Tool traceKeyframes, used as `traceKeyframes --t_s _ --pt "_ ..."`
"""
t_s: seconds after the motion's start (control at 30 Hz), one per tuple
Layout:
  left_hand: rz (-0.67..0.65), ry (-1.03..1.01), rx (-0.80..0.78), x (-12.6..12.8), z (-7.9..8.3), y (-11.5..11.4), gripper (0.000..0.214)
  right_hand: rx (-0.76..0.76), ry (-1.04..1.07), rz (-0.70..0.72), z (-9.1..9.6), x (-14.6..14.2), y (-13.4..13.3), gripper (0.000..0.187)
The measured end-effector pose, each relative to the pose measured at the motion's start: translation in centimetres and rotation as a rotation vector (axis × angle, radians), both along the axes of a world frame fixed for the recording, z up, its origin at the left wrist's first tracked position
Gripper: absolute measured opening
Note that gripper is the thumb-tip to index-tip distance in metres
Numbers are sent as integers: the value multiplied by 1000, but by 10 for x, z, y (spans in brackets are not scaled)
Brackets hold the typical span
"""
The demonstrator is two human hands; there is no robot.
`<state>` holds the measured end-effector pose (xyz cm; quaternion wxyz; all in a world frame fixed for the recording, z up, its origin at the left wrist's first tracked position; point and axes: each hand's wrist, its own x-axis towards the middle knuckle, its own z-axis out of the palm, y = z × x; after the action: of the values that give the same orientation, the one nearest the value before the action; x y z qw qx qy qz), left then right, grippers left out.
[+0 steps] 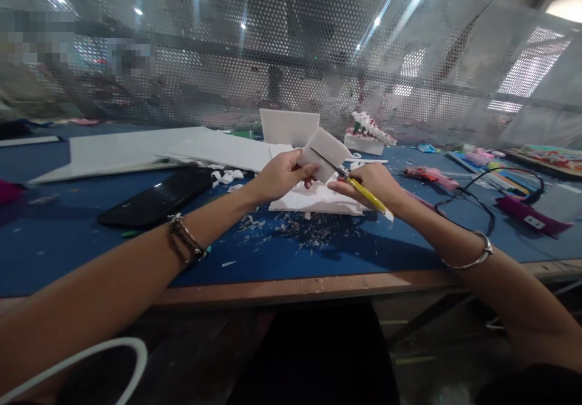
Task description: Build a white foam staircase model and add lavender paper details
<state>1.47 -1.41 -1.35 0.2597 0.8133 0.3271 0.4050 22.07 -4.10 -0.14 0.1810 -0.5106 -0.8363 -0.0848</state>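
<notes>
My left hand (287, 171) pinches a small white foam-board piece (330, 150) by its left edge, holding it up above the table. My right hand (370, 184) grips a yellow-handled cutter knife (367, 194). Its long dark blade lies across the face of the white piece, pointing up and left; whether it has gone into the piece I cannot tell. Below both hands a white foam sheet (313, 202) rests on the blue table (291, 259), with white shavings (302, 230) scattered in front of it.
Large white sheets (136, 150) and a black phone-like slab (157, 197) lie at left. Behind stand an upright white panel (290, 126) and a red-and-white decorated box (366, 141). To the right are a black cable (488, 211), a purple pouch (531, 218) and a perforated screen beyond.
</notes>
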Motion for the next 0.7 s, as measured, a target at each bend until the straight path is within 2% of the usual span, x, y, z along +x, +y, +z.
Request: traceKeyframes --t_s 0.2,0.37,0.53,0.7 --pt "-17 -35 -15 -1 -1 3 40 38 27 32 0 2 2 63" --pt "-9 -6 -2 1 1 -1 36 1 -7 67 0 1 2 59" --pt "24 31 70 3 3 -6 33 -24 -21 32 0 -2 -2 65" --pt "21 57 45 3 5 -9 33 -1 -62 -15 0 -4 -3 68"
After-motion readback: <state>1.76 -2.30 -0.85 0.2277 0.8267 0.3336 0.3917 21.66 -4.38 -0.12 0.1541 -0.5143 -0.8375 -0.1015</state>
